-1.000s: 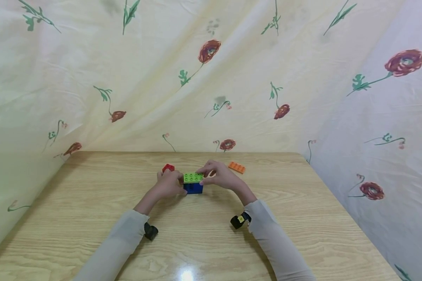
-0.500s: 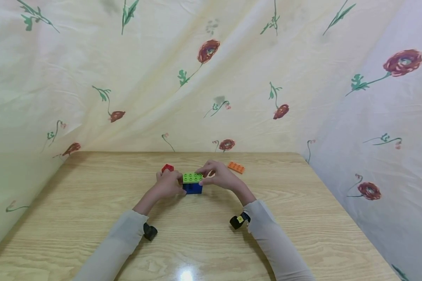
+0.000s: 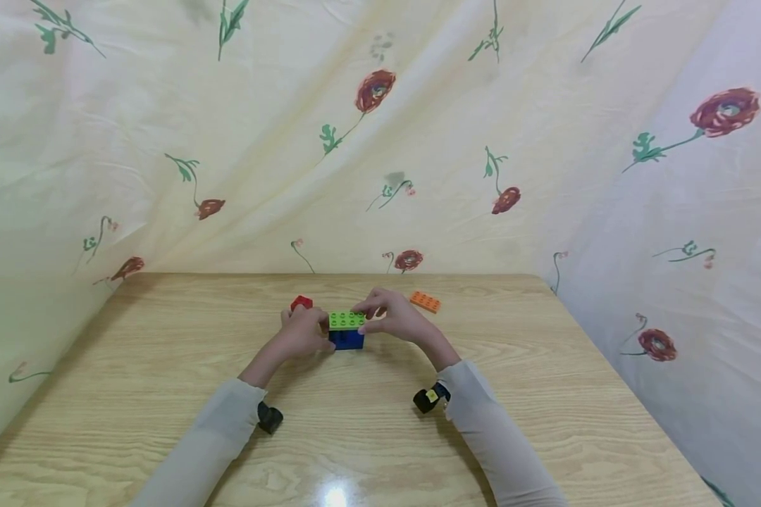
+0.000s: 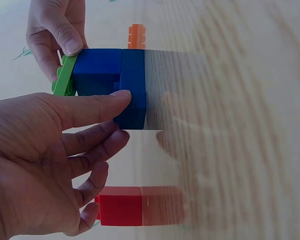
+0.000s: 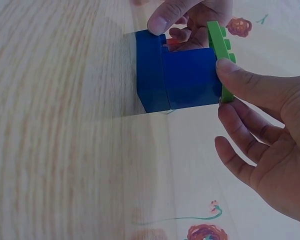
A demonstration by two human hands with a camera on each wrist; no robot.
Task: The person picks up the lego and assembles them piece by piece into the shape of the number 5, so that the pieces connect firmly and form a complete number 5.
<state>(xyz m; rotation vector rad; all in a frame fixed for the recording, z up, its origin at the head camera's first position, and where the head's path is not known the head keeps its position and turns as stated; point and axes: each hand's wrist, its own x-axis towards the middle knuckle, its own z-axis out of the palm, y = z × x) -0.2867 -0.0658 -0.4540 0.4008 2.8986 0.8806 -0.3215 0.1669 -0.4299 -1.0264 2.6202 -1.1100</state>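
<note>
A lime-green studded plate (image 3: 345,320) tops a small stack of blue bricks standing on the wooden table. In the right wrist view, a bright blue brick (image 5: 192,77) sits on one end of a darker blue brick (image 5: 151,75), which forms the base. My left hand (image 3: 301,333) pinches the left end of that dark blue base between thumb and fingers. At the other end, my right hand (image 3: 393,318) pinches the green plate, its thumb on the near edge where plate and bright blue brick meet. The plate lies slightly tilted on the brick in the left wrist view.
Just beyond my left hand stands a red brick (image 3: 301,301). An orange studded plate (image 3: 425,301) lies behind and right of my right hand. A flowered cloth (image 3: 260,176) hangs along the table's back edge and sides.
</note>
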